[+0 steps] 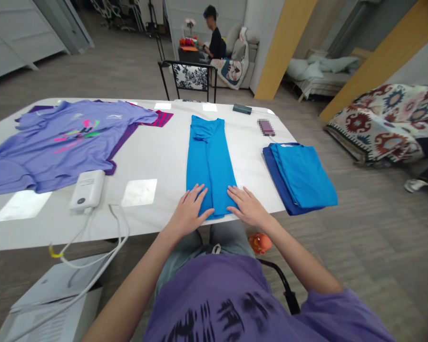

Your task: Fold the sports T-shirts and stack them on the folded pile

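A blue shirt (209, 161), folded into a long narrow strip, lies flat on the white table (153, 152) in front of me. My left hand (190, 209) rests on its near left part with fingers spread. On the near right edge lies my right hand (248, 205), fingers stretched out and partly over the cloth. Neither hand grips anything. To the right sits a stack of folded blue clothes (303, 173), bright blue on top of darker blue. On the left a lilac T-shirt (82, 137) is spread out over other purple garments.
A white power strip or adapter (87, 190) with cables lies at the table's near left. A phone (266, 127) and a dark green case (242, 109) are at the far right. A chair (190, 78) stands across the table; a person (216, 40) sits beyond.
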A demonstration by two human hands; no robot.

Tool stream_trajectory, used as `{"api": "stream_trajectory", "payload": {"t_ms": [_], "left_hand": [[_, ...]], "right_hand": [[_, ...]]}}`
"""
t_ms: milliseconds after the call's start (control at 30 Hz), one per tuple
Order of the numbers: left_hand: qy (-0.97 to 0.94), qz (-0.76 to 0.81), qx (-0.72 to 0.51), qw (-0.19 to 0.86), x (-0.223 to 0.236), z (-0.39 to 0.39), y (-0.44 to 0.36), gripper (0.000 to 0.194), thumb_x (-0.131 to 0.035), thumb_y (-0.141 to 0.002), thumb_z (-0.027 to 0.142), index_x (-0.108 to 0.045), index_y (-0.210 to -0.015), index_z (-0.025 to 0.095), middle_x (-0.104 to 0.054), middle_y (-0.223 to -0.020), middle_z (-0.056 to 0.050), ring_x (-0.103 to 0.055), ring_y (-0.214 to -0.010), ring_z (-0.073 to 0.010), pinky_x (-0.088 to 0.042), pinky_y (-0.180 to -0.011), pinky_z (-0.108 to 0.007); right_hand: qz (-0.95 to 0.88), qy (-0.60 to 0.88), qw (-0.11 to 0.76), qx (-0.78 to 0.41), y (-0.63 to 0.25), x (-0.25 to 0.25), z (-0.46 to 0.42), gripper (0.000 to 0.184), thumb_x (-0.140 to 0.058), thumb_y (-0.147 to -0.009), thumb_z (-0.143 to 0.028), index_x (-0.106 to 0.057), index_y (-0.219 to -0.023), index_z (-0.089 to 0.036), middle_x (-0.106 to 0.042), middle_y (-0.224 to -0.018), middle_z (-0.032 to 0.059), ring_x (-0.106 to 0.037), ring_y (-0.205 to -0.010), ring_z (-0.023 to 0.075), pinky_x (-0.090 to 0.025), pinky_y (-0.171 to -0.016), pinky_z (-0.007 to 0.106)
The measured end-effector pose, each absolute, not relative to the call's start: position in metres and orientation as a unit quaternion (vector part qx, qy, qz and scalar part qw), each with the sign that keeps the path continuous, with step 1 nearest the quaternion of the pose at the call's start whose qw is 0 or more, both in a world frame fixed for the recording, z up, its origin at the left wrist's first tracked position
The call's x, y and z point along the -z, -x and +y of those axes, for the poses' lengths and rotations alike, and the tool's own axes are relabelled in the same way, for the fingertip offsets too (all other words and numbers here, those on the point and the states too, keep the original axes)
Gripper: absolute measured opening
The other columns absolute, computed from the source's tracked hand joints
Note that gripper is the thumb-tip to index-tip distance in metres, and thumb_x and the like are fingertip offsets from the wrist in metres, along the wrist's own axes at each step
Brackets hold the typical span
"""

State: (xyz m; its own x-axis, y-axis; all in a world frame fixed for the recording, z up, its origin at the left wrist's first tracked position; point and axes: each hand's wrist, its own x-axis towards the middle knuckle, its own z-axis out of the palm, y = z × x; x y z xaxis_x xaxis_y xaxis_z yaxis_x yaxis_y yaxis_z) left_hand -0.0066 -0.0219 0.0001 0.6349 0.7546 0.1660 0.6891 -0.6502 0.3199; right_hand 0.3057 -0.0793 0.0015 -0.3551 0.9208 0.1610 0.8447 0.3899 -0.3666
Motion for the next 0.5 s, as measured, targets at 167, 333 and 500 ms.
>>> {"api": "stream_trajectory", "payload": {"t_ms": [167, 333, 500], "left_hand": [[-0.917, 0.36, -0.144, 0.097, 0.013, -0.061, 0.054, 0.08, -0.058, -0.113, 0.064, -0.04, -0.181, 0.027, -0.043, -0.186, -0.012, -0.034, -0.177, -0.0337, -0.027, -0.146, -0.058], [-0.921, 0.346, -0.163, 0.073, 0.025, -0.069, 0.064, 0.075, -0.062, -0.114, 0.051, -0.04, -0.182, 0.029, -0.044, -0.185, -0.009, -0.036, -0.176, -0.0337, -0.03, -0.145, -0.061], [-0.915, 0.335, -0.21, 0.082, 0.035, -0.07, 0.067, 0.055, -0.061, -0.112, 0.024, -0.063, -0.165, 0.036, -0.063, -0.171, -0.003, -0.058, -0.16, -0.0299, -0.037, -0.14, -0.061]], "right_hand": [[-0.834, 0.519, 0.149, -0.115, -0.308, 0.004, -0.129, 0.083, -0.061, -0.114, -0.06, -0.027, -0.187, -0.041, -0.035, -0.188, 0.0051, -0.036, -0.175, 0.0318, -0.034, -0.144, 0.064], [-0.843, 0.511, 0.151, -0.069, -0.308, 0.007, -0.126, 0.087, -0.076, -0.108, -0.052, -0.039, -0.183, -0.027, -0.04, -0.186, 0.0109, -0.037, -0.174, 0.0354, -0.035, -0.142, 0.063], [-0.833, 0.521, 0.182, -0.042, -0.309, 0.033, -0.134, 0.059, -0.07, -0.109, -0.023, -0.062, -0.167, -0.033, -0.06, -0.173, 0.0055, -0.06, -0.155, 0.0313, -0.048, -0.126, 0.055]]}}
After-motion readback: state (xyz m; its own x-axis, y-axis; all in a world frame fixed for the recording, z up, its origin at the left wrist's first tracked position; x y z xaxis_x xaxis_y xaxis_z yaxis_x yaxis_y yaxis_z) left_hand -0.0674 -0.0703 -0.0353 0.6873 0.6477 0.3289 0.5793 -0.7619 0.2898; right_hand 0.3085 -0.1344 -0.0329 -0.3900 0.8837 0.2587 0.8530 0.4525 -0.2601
